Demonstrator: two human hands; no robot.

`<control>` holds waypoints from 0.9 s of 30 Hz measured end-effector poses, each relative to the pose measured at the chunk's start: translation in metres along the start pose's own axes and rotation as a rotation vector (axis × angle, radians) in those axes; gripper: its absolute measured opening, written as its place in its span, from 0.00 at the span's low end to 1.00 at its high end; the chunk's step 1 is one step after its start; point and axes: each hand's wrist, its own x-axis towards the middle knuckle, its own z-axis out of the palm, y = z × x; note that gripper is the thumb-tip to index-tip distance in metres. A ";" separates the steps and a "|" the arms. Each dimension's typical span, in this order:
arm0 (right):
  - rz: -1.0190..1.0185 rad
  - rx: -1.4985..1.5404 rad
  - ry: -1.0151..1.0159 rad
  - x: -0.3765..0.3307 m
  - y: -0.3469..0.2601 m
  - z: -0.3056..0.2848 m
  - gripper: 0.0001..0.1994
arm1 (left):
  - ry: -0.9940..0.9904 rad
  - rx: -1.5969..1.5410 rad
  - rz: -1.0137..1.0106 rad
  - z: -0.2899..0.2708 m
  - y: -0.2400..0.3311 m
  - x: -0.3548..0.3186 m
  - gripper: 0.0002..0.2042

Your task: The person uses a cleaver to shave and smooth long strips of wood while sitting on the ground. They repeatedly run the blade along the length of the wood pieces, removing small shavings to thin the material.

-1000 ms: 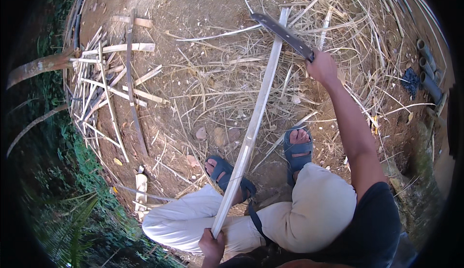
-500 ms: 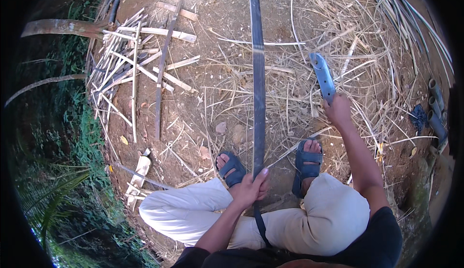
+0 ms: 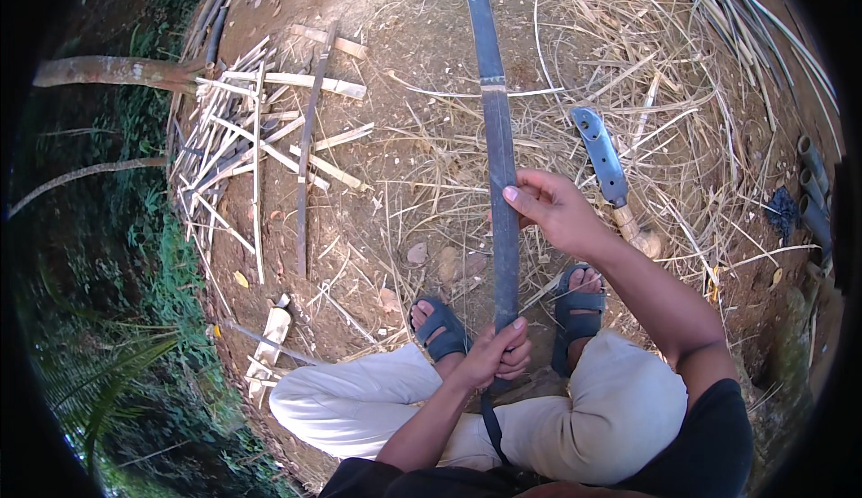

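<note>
- An outdoor work spot on bare earth is showing here, a rough open-air bamboo-splitting place rather than any room.
- Dry straw-like shavings [image 3: 628, 112] are lying scattered over the dirt ground [image 3: 395, 13] on the far right.
- Split bamboo strips [image 3: 260, 130] are piling up on the far left.
- Green undergrowth [image 3: 108, 318] is edging the plot on the left.
- Cut bamboo tubes [image 3: 813, 184] are lying at the right rim.
</note>
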 end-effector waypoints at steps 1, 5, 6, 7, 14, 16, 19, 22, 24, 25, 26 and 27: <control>-0.018 -0.009 -0.015 -0.001 -0.003 0.001 0.12 | 0.004 0.019 0.000 -0.002 -0.003 0.002 0.20; -0.066 -0.039 -0.069 -0.003 -0.001 0.003 0.12 | 0.025 0.125 0.075 -0.014 -0.012 0.010 0.21; -0.079 -0.023 -0.067 -0.003 -0.002 0.006 0.12 | 0.057 0.172 0.085 -0.016 -0.013 0.012 0.21; -0.093 -0.008 -0.066 -0.005 -0.003 0.010 0.11 | 0.090 0.218 0.097 -0.017 -0.014 0.014 0.21; -0.122 0.155 0.014 -0.002 -0.009 0.036 0.12 | 0.415 1.161 0.473 -0.001 -0.003 0.048 0.25; -0.256 -0.119 0.106 0.000 -0.014 0.033 0.09 | 0.613 1.405 0.256 0.020 0.023 0.035 0.25; -0.444 -0.483 0.162 0.006 -0.028 0.014 0.07 | 0.902 1.962 0.824 0.031 0.090 -0.021 0.27; -0.491 -0.770 -0.080 0.004 -0.041 -0.019 0.09 | 1.200 2.490 1.474 0.066 0.188 -0.105 0.37; -0.470 -0.913 -0.127 -0.003 -0.057 -0.021 0.15 | 1.200 2.857 1.149 0.110 0.220 -0.137 0.38; -0.453 -0.986 -0.175 -0.008 -0.066 -0.018 0.16 | 1.122 2.892 0.856 0.108 0.224 -0.151 0.36; -0.433 -1.061 -0.220 -0.009 -0.069 -0.017 0.17 | 1.033 2.896 0.575 0.106 0.227 -0.161 0.35; -0.534 -1.097 -0.222 -0.006 -0.063 -0.017 0.21 | 0.939 2.872 0.313 0.104 0.230 -0.168 0.34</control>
